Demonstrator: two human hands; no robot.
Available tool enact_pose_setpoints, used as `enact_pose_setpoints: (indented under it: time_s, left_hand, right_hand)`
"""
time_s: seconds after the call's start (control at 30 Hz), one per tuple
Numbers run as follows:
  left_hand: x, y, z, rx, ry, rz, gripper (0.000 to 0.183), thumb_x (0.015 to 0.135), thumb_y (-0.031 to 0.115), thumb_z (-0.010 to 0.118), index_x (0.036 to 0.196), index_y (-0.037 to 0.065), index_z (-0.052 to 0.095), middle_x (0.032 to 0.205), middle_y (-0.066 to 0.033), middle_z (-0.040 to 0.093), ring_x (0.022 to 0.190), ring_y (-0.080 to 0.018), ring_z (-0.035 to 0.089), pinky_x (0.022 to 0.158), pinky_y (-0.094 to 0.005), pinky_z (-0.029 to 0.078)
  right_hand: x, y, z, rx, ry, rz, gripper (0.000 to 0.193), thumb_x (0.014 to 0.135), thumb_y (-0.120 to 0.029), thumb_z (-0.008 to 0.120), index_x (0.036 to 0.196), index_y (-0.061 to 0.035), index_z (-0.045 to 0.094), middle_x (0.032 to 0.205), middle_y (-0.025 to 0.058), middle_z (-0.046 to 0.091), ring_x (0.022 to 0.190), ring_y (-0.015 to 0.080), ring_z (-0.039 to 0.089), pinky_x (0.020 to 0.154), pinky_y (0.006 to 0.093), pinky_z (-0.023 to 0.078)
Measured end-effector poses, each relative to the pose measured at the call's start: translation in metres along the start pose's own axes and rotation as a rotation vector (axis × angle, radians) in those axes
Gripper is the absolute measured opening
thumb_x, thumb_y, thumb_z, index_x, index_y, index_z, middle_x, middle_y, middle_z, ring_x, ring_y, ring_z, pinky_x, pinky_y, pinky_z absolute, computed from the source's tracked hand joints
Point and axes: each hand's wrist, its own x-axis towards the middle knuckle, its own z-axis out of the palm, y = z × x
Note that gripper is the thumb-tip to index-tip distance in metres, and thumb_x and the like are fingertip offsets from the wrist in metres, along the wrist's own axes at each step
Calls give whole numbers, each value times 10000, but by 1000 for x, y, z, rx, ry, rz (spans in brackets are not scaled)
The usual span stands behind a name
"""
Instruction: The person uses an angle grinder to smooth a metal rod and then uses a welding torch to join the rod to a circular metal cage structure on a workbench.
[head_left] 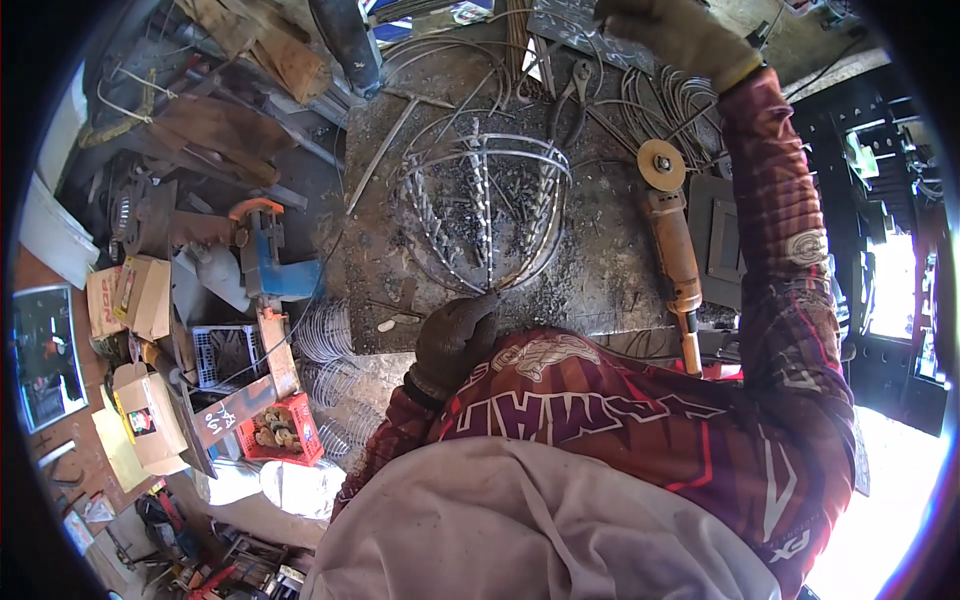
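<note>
Below, a gloved left hand [455, 335] gripped the wire frame [485, 205] at the bench's [600, 270] near edge; the right hand [680, 35] closed on a plate [580, 25] at the far edge. The grinder [672, 240] might get knocked off.

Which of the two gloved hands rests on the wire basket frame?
The left hand: its glove touches the near rim of the wire basket frame on the workbench. The right hand reaches to the bench's far edge, past the angle grinder.
</note>
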Motion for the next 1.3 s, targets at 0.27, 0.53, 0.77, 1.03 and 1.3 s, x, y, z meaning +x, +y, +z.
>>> enact_pose_setpoints:
  time_s: [0.27,0.53,0.77,1.03,1.3]
  left_hand:
    - [-3,-1,3,1,41,3,312,929,134,705,1225,37,692,999,-192,736,844,-375,724,709,-445,584]
    - [3,2,0,-16,37,35,304,917,102,710,1215,47,683,961,-183,729,820,-368,719,696,-436,583]
    - [16,1,1,-69,-11,86,304,909,84,719,1209,49,682,972,-181,730,850,-361,721,723,-439,583]
    - [-2,-1,1,-74,-50,-90,267,943,102,701,1200,29,684,964,-169,728,848,-337,716,737,-425,565]
    - [-10,-24,9,178,4,59,251,922,128,712,1164,59,697,996,-164,736,883,-343,722,773,-430,588]
  right_hand:
    - [60,37,67,757,203,455,255,1043,-253,590,1164,-50,684,960,55,684,891,180,642,817,357,536]
    - [127,85,178,-319,85,-34,334,883,-100,641,1217,-84,636,1205,172,701,1105,399,682,923,479,556]
    - [141,226,176,-651,443,166,248,1030,-261,616,1164,-64,686,996,60,696,896,234,666,835,380,550]
    - [19,180,64,-469,275,329,277,1002,-200,644,1238,-57,671,1064,93,705,955,236,674,861,360,551]
    - [-98,114,21,713,256,576,429,1040,-251,609,1399,-17,601,1230,134,715,1045,207,692,907,346,554]
